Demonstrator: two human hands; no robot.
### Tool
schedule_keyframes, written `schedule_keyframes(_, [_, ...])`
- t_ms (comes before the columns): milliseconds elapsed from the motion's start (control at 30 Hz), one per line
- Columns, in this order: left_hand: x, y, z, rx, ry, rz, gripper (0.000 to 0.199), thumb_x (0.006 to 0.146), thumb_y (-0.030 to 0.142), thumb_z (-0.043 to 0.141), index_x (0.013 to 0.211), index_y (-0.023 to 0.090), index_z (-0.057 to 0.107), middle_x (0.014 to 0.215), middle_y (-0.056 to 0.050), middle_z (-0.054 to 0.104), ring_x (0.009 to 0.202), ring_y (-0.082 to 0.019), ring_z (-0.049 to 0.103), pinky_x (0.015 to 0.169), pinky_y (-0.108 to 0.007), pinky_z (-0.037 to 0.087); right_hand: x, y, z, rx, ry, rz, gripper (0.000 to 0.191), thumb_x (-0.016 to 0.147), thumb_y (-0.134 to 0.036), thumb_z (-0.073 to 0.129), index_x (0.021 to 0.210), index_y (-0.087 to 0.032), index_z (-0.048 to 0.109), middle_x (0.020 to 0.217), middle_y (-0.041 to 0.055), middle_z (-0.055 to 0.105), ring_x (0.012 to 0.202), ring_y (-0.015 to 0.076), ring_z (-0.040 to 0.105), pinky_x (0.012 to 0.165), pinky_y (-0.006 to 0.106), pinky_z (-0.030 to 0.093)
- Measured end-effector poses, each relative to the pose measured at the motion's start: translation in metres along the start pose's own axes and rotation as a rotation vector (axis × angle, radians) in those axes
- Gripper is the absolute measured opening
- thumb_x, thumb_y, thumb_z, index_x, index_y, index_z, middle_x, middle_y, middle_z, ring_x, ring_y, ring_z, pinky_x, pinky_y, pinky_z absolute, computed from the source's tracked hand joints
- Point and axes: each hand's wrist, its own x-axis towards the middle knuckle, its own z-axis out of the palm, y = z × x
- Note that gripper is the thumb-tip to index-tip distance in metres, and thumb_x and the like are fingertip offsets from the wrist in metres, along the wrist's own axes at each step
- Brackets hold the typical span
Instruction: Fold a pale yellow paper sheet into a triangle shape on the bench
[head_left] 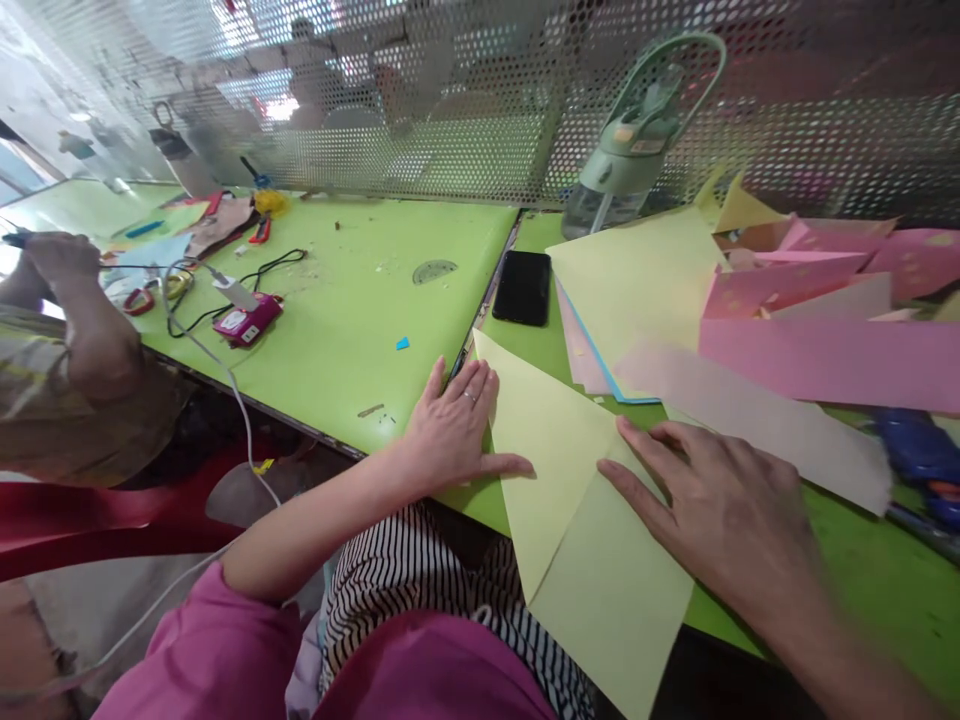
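A pale yellow sheet of paper (607,590) with one corner folded over lies at the green table's front edge, its lower end hanging over it. My left hand (454,425) rests flat at the sheet's left edge, fingers stretched out and thumb on the folded flap. On the right edge of the fold, my right hand (712,500) touches the paper with thumb and forefinger, which are apart. Its other fingers are bent and partly hidden. Beyond my hands lie a stack of yellow sheets (637,290) and a black phone (523,288).
A green-lidded water bottle (619,165) stands by the perforated metal screen (450,110). Pink paper pieces (825,355) and a dark blue tool (915,450) lie right. Leftward are a magenta power adapter (249,320) with cables, scissors (139,300) and another person's arm (97,320).
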Motion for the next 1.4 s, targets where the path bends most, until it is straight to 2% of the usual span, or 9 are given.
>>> schedule_keyframes(133, [0.022,-0.011,-0.007,0.046,-0.065,-0.02,0.134,0.068,0.096,0.038,0.157,-0.002,0.014,0.164,-0.024,0.008,0.155,-0.036,0.005,0.123,-0.058,-0.003,0.001,0.0,0.002,-0.004,0.018,-0.004,0.05,0.102,-0.047,0.039,0.116,-0.011,0.07,0.093,0.0141,0.069,0.082,0.0309,0.062,0.067,0.041,0.034])
schedule_keyframes(233, [0.029,-0.014,-0.011,0.066,-0.085,-0.007,0.141,0.064,0.097,0.042,0.156,-0.004,0.009,0.164,-0.025,0.004,0.155,-0.037,0.003,0.122,-0.06,-0.003,0.001,0.0,0.001,-0.013,0.011,0.009,0.051,0.102,-0.048,0.037,0.116,-0.012,0.07,0.093,0.0129,0.07,0.081,0.0304,0.062,0.067,0.041,0.034])
schedule_keyframes(500, [0.028,-0.009,-0.007,0.085,-0.07,0.089,0.138,0.063,0.099,0.036,0.157,0.0,0.016,0.165,-0.025,0.011,0.154,-0.039,0.005,0.122,-0.06,-0.004,-0.011,-0.007,-0.012,-0.072,-0.025,0.044,0.048,0.102,-0.047,0.04,0.114,-0.012,0.07,0.098,0.0141,0.071,0.082,0.0305,0.062,0.069,0.042,0.034])
schedule_keyframes(633, [0.039,-0.016,-0.009,0.072,-0.085,0.087,0.137,0.063,0.098,0.04,0.158,0.003,0.014,0.165,-0.025,0.009,0.154,-0.041,0.004,0.12,-0.062,-0.006,-0.014,-0.006,-0.011,-0.074,-0.006,0.042,0.046,0.101,-0.047,0.043,0.114,-0.012,0.07,0.098,0.014,0.071,0.083,0.0293,0.061,0.072,0.042,0.035])
schedule_keyframes(833, [0.061,-0.027,-0.021,0.093,-0.168,0.076,0.142,0.06,0.095,0.051,0.158,0.0,0.011,0.164,-0.027,0.007,0.153,-0.043,0.002,0.119,-0.065,-0.006,-0.015,-0.006,-0.011,-0.076,-0.011,0.057,0.046,0.101,-0.046,0.044,0.116,-0.012,0.07,0.102,0.0137,0.072,0.083,0.0285,0.061,0.074,0.042,0.035])
schedule_keyframes(1000, [0.068,-0.031,-0.024,0.104,-0.156,0.031,0.135,0.068,0.092,0.047,0.158,0.0,0.009,0.165,-0.024,0.004,0.154,-0.042,-0.002,0.119,-0.067,-0.004,-0.017,-0.007,-0.01,-0.054,-0.052,0.078,0.046,0.1,-0.047,0.045,0.12,-0.012,0.069,0.106,0.0146,0.071,0.088,0.0293,0.062,0.075,0.042,0.034])
schedule_keyframes(1133, [0.054,-0.018,-0.017,0.159,-0.088,0.005,0.112,0.085,0.081,0.039,0.158,0.001,0.009,0.165,-0.021,0.004,0.155,-0.035,-0.001,0.123,-0.059,-0.003,-0.017,-0.007,-0.008,-0.055,-0.019,0.082,0.047,0.1,-0.048,0.044,0.118,-0.012,0.069,0.105,0.0144,0.072,0.086,0.0296,0.062,0.074,0.042,0.034])
schedule_keyframes(1233, [0.03,-0.001,-0.007,0.173,-0.113,0.128,0.088,0.097,0.067,0.031,0.158,0.005,0.015,0.166,-0.017,0.012,0.155,-0.029,0.006,0.125,-0.051,0.002,-0.017,-0.008,-0.007,-0.059,-0.025,0.09,0.048,0.1,-0.049,0.043,0.118,-0.013,0.069,0.105,0.0141,0.072,0.087,0.0299,0.061,0.074,0.042,0.033])
schedule_keyframes(1400, [-0.017,0.021,0.008,0.147,-0.087,0.212,0.07,0.104,0.052,0.025,0.157,0.007,0.02,0.165,-0.014,0.017,0.154,-0.027,0.015,0.125,-0.052,0.007,-0.016,-0.008,-0.006,-0.059,-0.021,0.087,0.048,0.1,-0.049,0.044,0.119,-0.012,0.069,0.104,0.0132,0.072,0.085,0.0296,0.061,0.073,0.042,0.032])
